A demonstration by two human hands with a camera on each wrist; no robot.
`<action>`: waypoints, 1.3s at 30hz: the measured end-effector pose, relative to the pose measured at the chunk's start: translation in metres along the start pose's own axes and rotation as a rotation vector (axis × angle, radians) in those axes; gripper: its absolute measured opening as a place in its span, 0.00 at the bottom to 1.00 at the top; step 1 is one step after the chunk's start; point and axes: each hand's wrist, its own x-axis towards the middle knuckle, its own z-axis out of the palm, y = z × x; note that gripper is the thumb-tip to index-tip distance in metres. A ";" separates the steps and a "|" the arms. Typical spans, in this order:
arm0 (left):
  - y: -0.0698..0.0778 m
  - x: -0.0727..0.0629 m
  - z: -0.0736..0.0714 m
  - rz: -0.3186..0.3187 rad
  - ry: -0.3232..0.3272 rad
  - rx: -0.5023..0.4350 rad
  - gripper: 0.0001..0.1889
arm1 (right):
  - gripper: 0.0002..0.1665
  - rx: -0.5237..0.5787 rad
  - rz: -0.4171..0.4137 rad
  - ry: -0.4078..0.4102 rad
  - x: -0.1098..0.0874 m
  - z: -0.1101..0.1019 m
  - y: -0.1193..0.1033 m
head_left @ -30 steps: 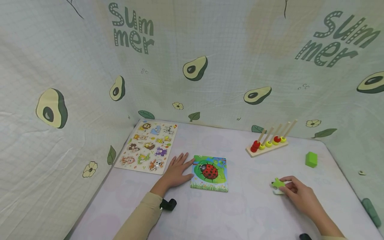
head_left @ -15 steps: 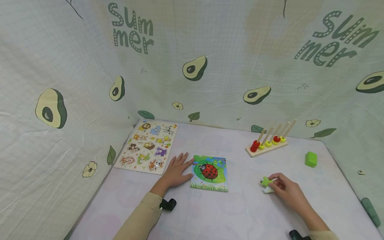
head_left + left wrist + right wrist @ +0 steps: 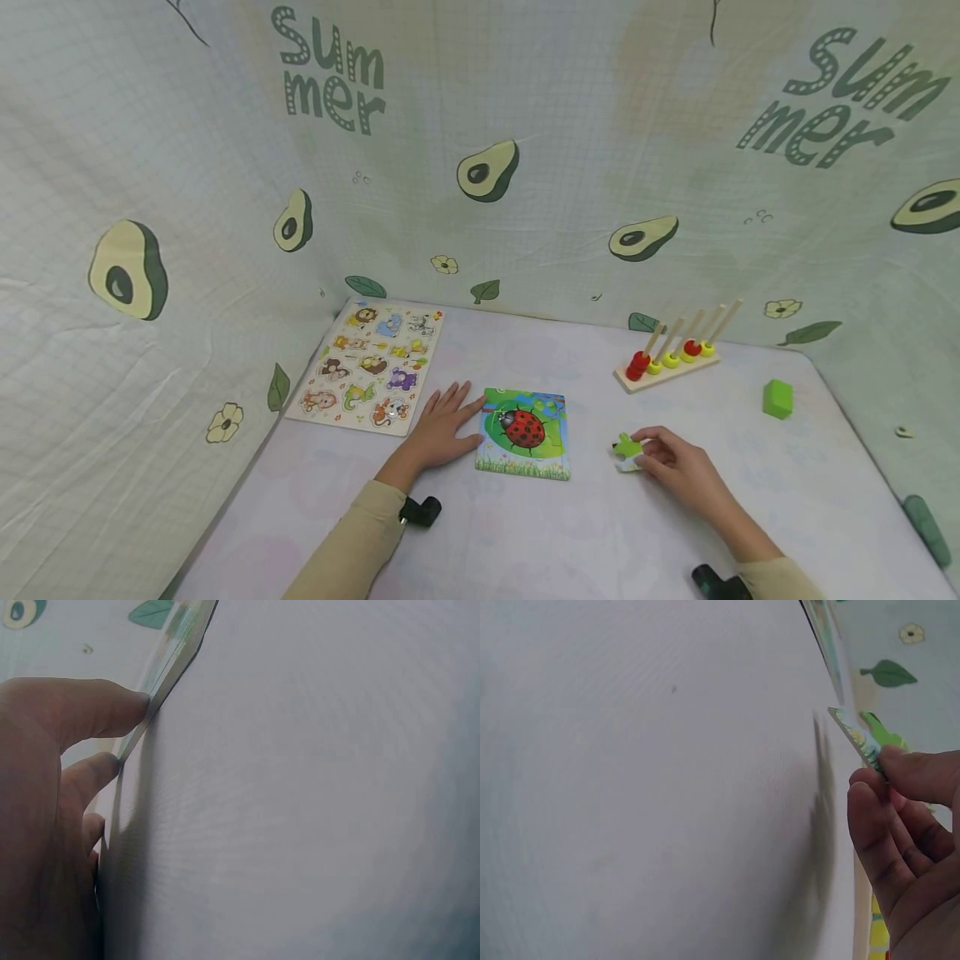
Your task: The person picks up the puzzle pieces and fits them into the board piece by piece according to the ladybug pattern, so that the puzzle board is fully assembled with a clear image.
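Observation:
My left hand point(image 3: 441, 429) lies spread on the table with its thumb and forefinger touching the left edge of a square ladybug puzzle point(image 3: 491, 463). In the left wrist view, thumb and finger tips meet the thin edge of that puzzle point(image 3: 180, 664). To its right, my right hand point(image 3: 688, 475) pinches a jigsaw piece point(image 3: 627, 448), bright green above and whitish below, between thumb and fingers. Held just off the table, the piece point(image 3: 859, 740) shows a grass and flower print in the right wrist view; a green part stands out behind it, and fingers cover the rest.
A wooden board with animal pictures point(image 3: 369, 367) lies at the back left. Behind the right hand stands a peg stacker point(image 3: 651, 382) with red and yellow rings. A green block point(image 3: 777, 399) sits at the far right, and printed cloth walls point(image 3: 555, 250) rise around the table.
Carrying the jigsaw piece, my right hand has moved left, closer to the ladybug puzzle. My left hand and the puzzle have kept their places.

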 end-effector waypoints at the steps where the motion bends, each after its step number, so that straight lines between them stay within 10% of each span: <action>1: 0.000 0.000 0.000 -0.001 0.001 -0.002 0.36 | 0.17 0.005 -0.002 -0.002 0.001 0.002 -0.002; 39: 0.003 -0.001 -0.004 0.000 -0.005 0.001 0.37 | 0.14 0.110 -0.132 -0.104 0.029 0.074 -0.062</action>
